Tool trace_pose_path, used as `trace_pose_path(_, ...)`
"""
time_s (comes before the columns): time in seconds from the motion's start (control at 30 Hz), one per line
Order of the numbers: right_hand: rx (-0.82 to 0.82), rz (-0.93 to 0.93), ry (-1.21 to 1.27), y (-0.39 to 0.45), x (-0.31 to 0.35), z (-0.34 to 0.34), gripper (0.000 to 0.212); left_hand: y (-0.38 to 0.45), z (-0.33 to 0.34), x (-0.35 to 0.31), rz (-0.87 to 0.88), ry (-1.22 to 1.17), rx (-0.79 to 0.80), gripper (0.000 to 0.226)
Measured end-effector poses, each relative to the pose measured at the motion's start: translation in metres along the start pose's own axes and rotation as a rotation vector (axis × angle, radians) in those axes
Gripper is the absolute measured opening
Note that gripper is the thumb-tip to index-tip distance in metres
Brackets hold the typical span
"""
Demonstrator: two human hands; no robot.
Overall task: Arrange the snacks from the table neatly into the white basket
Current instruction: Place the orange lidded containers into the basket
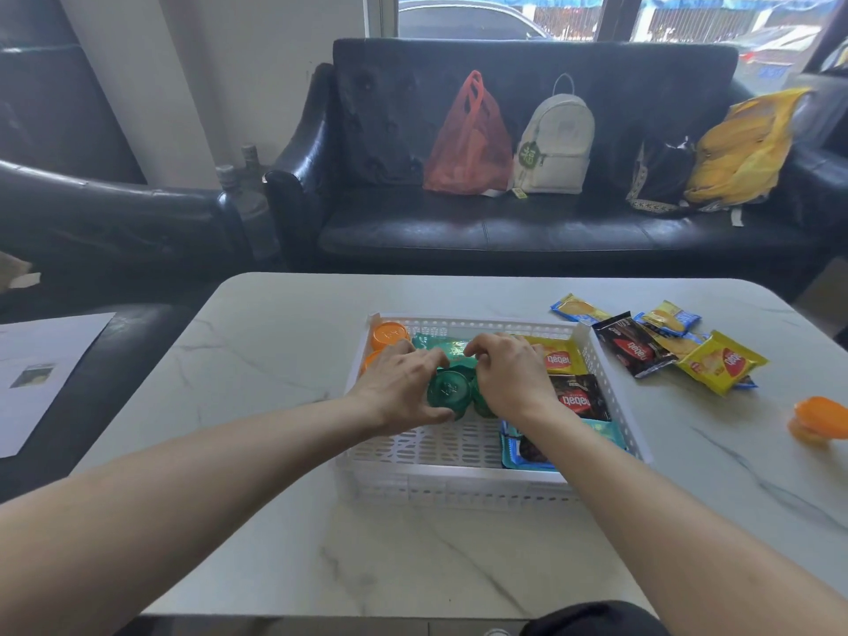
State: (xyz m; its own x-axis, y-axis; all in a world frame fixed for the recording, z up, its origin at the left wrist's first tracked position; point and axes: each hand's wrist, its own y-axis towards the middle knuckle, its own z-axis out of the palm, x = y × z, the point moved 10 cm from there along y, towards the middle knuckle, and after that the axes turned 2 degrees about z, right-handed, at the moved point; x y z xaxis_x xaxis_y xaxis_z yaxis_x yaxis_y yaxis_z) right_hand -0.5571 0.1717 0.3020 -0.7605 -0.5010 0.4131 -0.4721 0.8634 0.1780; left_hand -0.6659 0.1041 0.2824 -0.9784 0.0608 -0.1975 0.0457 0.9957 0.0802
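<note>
The white basket [452, 479] stands on the marble table [275, 342]. Both hands are inside it. My left hand [398, 383] grips a green jelly cup [449, 391]; my right hand [509, 374] holds a second green jelly cup [482, 399] right beside it, mostly hidden. Orange jelly cups [389, 335] sit in the basket's far left corner. A yellow wafer pack [560, 358], a dark wafer pack [579, 399] and teal packets [521, 452] lie along its right side. A green packet [447, 347] lies behind my hands.
To the right of the basket lies a pile of loose snack packs [656, 346], yellow, dark and blue. An orange jelly cup [819, 420] rests near the table's right edge. A black sofa [504, 231] with bags stands behind the table. A paper sheet [36, 374] lies at left.
</note>
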Motion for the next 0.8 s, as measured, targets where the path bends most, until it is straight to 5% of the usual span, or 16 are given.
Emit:
trace_pose_path(0.5, -0.047, -0.007, -0.017, -0.013, -0.044, -0.021, 0.019, 0.010, -0.007, -0.009, -0.026, 0.113, -0.058, 0.054)
trace_pose_path(0.8, 0.044, -0.089, -0.157, -0.023, -0.033, -0.006, 0.040, 0.007, -0.009, -0.013, -0.031, 0.145, -0.062, 0.055)
